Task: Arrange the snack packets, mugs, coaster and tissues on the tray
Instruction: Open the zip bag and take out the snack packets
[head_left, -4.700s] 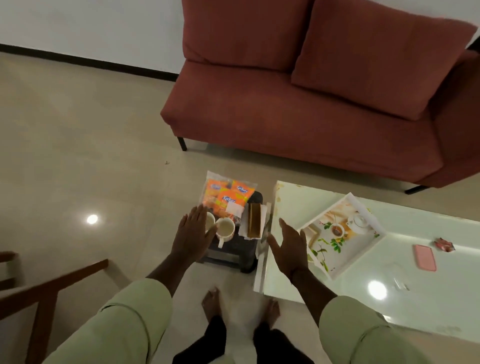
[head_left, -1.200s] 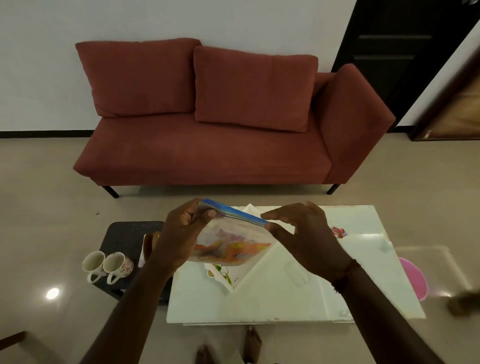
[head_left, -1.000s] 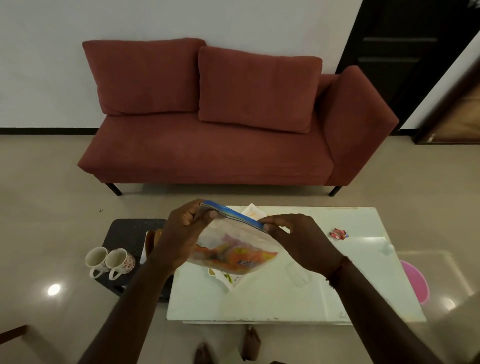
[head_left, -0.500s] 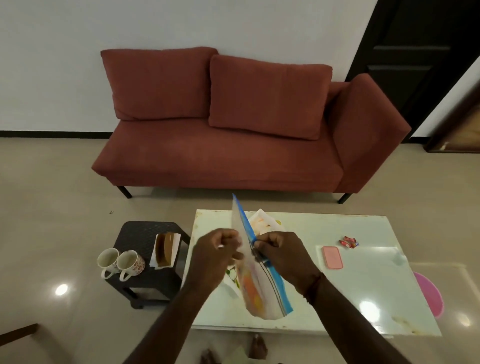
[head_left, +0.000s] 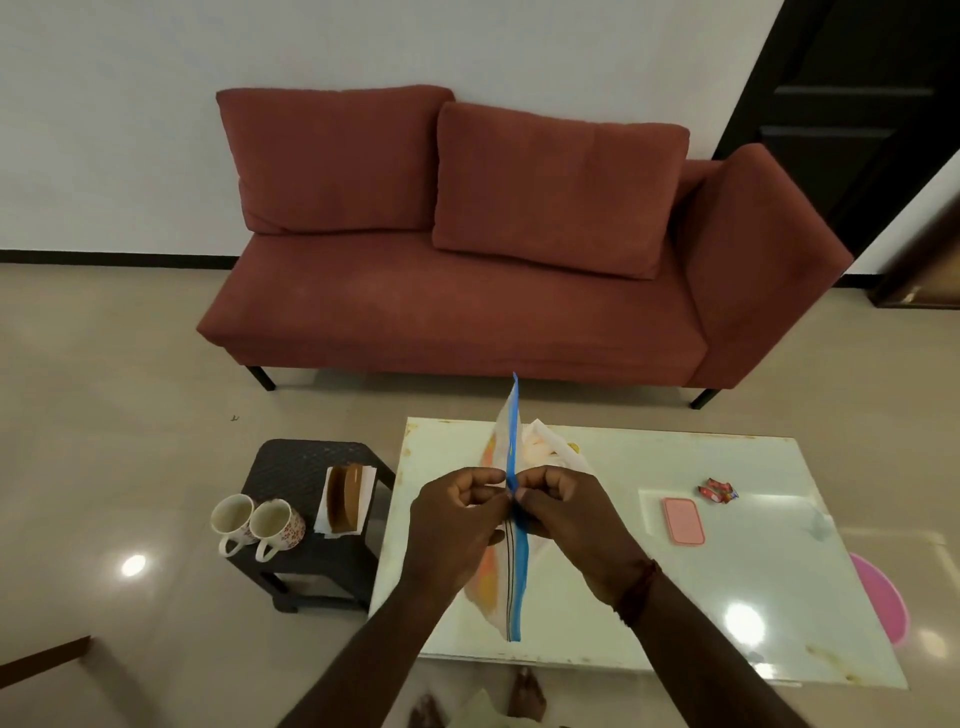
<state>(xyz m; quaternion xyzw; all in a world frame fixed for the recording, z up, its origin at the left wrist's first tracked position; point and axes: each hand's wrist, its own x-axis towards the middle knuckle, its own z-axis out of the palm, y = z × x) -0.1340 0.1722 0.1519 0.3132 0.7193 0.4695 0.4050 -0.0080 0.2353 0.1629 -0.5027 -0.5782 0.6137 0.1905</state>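
I hold a clear zip bag (head_left: 511, 587) of orange snack packets edge-on above the white table (head_left: 675, 597), its blue zip strip facing me. My left hand (head_left: 457, 525) and my right hand (head_left: 566, 514) pinch the strip from either side. The tray (head_left: 558, 447) lies behind the bag, mostly hidden. On the black stool (head_left: 296, 467) to the left stand two white mugs (head_left: 257, 522), beside a brown coaster holder on white tissues (head_left: 345, 499).
A red sofa (head_left: 467, 291) stands beyond the table. A pink phone (head_left: 683, 519) and a small red wrapper (head_left: 717, 490) lie on the table's right half. A pink object (head_left: 883, 597) sits on the floor at the right. My bare feet show below the table edge.
Both hands lifted the bag from the stool to above the table and turned it from flat to edge-on. My fingers have closed together on the blue strip.
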